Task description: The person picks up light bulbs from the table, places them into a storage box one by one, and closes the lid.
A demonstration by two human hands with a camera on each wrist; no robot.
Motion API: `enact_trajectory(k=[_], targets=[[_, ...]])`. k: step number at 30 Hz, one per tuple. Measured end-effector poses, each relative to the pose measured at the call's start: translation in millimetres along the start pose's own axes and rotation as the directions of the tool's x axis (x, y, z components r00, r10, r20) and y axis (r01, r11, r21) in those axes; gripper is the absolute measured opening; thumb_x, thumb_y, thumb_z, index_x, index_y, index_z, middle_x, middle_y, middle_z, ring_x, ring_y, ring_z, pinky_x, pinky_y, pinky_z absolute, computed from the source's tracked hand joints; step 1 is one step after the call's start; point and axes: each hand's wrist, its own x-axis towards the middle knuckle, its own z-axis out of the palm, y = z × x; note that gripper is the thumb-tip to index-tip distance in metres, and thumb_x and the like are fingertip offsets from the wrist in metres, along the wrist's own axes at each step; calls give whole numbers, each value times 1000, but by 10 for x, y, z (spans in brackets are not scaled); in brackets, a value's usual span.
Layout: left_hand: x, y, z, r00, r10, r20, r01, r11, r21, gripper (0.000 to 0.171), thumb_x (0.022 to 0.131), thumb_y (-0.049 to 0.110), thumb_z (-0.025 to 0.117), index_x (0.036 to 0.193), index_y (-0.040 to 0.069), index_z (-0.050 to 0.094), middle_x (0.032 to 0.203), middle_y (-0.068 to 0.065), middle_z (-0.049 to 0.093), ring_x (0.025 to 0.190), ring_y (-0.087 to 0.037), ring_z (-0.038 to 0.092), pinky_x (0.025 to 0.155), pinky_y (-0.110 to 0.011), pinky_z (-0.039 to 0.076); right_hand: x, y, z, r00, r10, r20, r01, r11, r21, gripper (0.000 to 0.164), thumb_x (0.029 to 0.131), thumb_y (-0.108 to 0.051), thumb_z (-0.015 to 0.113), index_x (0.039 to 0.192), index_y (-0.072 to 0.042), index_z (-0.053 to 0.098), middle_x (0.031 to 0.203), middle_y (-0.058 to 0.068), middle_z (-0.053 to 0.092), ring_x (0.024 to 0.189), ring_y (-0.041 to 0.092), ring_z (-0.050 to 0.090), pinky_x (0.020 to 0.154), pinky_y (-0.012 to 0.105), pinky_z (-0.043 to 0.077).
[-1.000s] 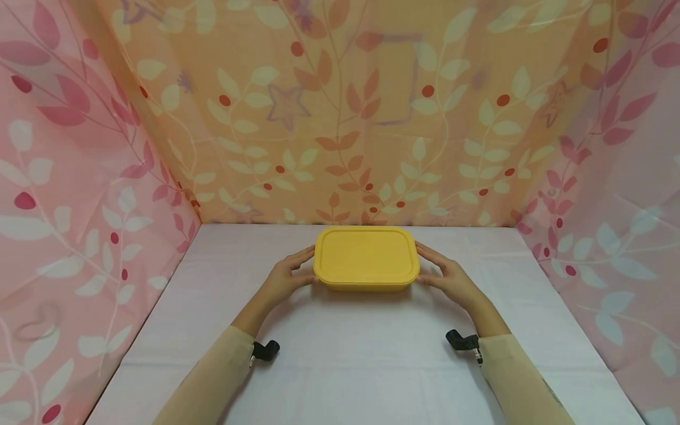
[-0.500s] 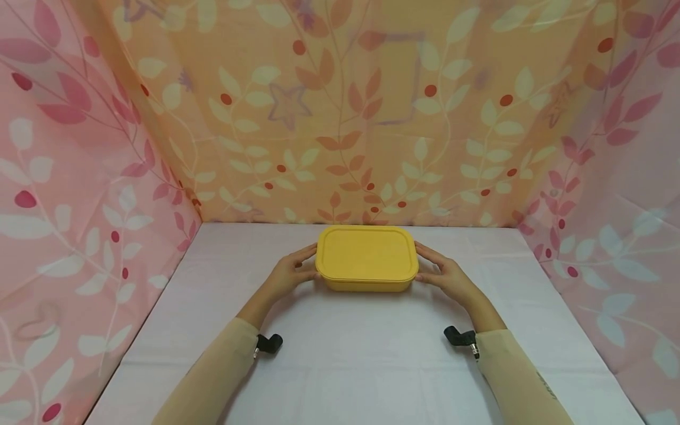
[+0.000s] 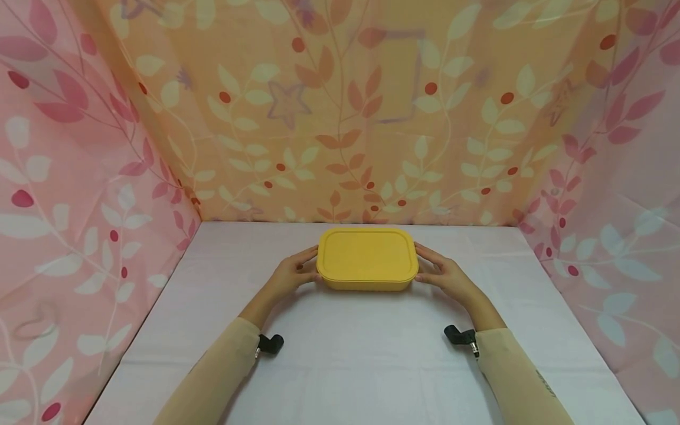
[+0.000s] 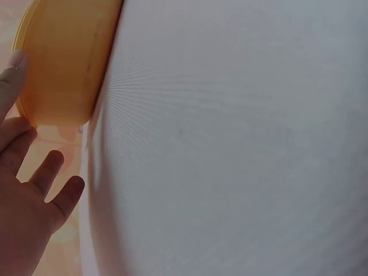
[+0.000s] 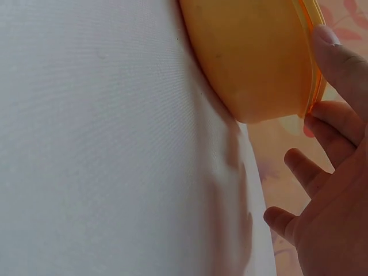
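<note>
A yellow rectangular food container (image 3: pixel 368 257) with a flat lid (image 3: pixel 368 252) rests on the white cloth, toward the back of the table. Its lid covers the top, so the inside is hidden. My left hand (image 3: pixel 287 276) holds its left end, thumb at the front corner and fingers reaching to the back. At the right end, my right hand (image 3: pixel 448 277) grips in mirrored fashion. Both wrist views show a thumb (image 4: pixel 12 77) against the lid's rim and fingertips by the far corner, while the outer fingers (image 5: pixel 307 169) stand free of the container (image 5: pixel 253 63).
White cloth (image 3: pixel 350 366) covers the table. An orange leaf-patterned curtain (image 3: pixel 340 118) hangs close behind the container. Pink patterned curtains stand along the left side (image 3: pixel 69 236) and right side (image 3: pixel 611 236). A small black camera sits on the left wrist (image 3: pixel 271 344) and another on the right wrist (image 3: pixel 459 335).
The container looks slightly smaller than one second ago, and a little more of its front wall shows. My left hand has shifted slightly to the right; both hands stay at its ends.
</note>
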Motion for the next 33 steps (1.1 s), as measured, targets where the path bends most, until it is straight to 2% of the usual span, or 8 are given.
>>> enact_trajectory(k=[4,11,18,28,33], targets=[[21,-6,1,1000,-15,5,15,1000,12,80,80,46,83,152,28,51,159,17,43,152,-16,34,121,-50,35,13,3,-3,1000,14,2,-14,1000,1,81,89,-16,82,158,-14,41,169,3,29,159,32,10,126,63,3],[32,1,15,999,-35,9,35,999,41,81,80,46,83,152,33,50,158,17,43,151,-16,35,122,-48,36,-10,24,-17,1000,13,12,-13,999,-40,78,89,-29,82,157,-26,44,167,-6,32,159,27,14,126,63,8],[28,16,7,999,-50,14,49,998,45,82,79,47,84,153,35,48,159,18,42,152,-16,34,122,-48,36,-17,7,-16,1000,16,22,-16,999,-37,79,88,-30,82,157,-27,43,167,-5,32,159,28,14,125,64,8],[30,63,2,998,-56,20,54,995,80,83,80,49,83,153,35,48,159,19,42,152,-18,35,122,-49,35,-56,0,-2,1000,21,-15,-22,995,-102,79,87,-37,82,156,-27,45,165,-6,35,158,28,18,125,63,13],[4,55,5,999,-51,14,50,993,106,83,80,50,83,153,34,48,160,15,42,152,-21,35,122,-51,34,-84,-24,26,998,22,-52,-29,990,-139,77,86,-42,82,154,-26,49,163,-3,41,156,30,23,124,65,17]])
